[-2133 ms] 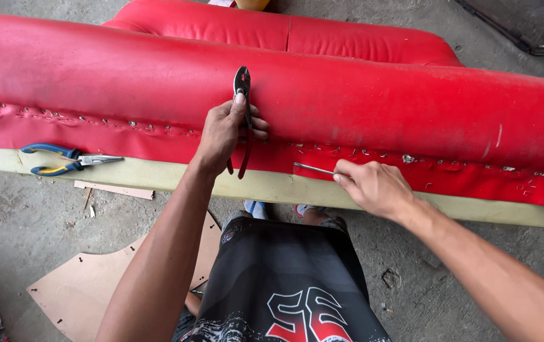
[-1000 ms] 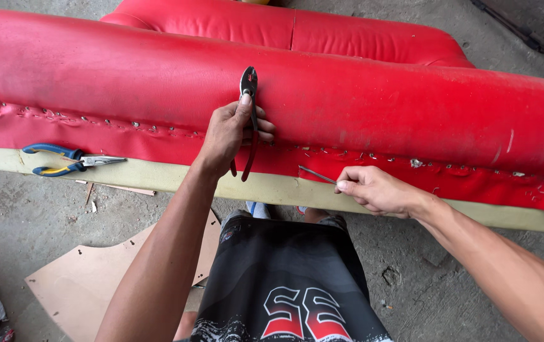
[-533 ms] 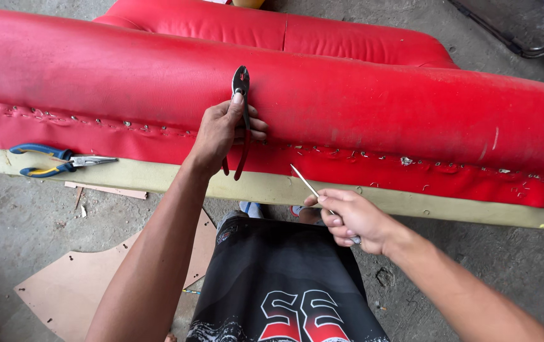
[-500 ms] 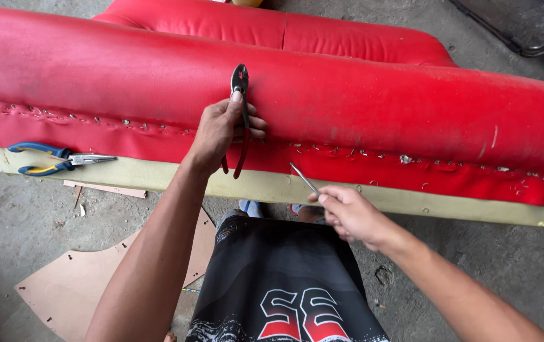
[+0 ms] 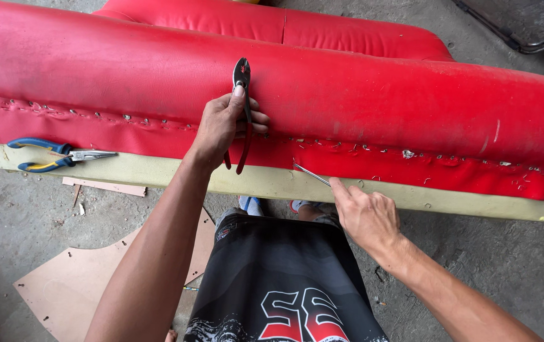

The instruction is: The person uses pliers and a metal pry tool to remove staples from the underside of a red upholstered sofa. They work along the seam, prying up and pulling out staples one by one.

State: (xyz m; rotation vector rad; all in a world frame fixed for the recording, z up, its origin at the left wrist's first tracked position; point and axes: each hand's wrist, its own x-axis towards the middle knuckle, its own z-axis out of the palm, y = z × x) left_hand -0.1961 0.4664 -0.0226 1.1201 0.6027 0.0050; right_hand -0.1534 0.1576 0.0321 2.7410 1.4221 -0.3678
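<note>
An upturned red vinyl sofa point(image 5: 360, 95) lies across the view, its stapled edge point(image 5: 424, 155) running along a pale wooden frame point(image 5: 272, 183). My left hand point(image 5: 221, 123) rests on the red cover and grips red-handled pliers point(image 5: 241, 82), jaws pointing up and away from me. My right hand point(image 5: 364, 212) is at the frame's near edge, holding a thin metal tool point(image 5: 311, 174) whose tip points up-left at the row of staples.
Blue-and-yellow long-nose pliers point(image 5: 56, 156) lie on the frame at the left. A flat brown board point(image 5: 88, 285) and a wood strip point(image 5: 104, 187) lie on the concrete floor. My black shorts point(image 5: 284, 285) fill the lower middle.
My right hand drew back from the staple row toward me, then settled at the frame's edge with the metal tool angled up-left. The left hand and its pliers stayed put.
</note>
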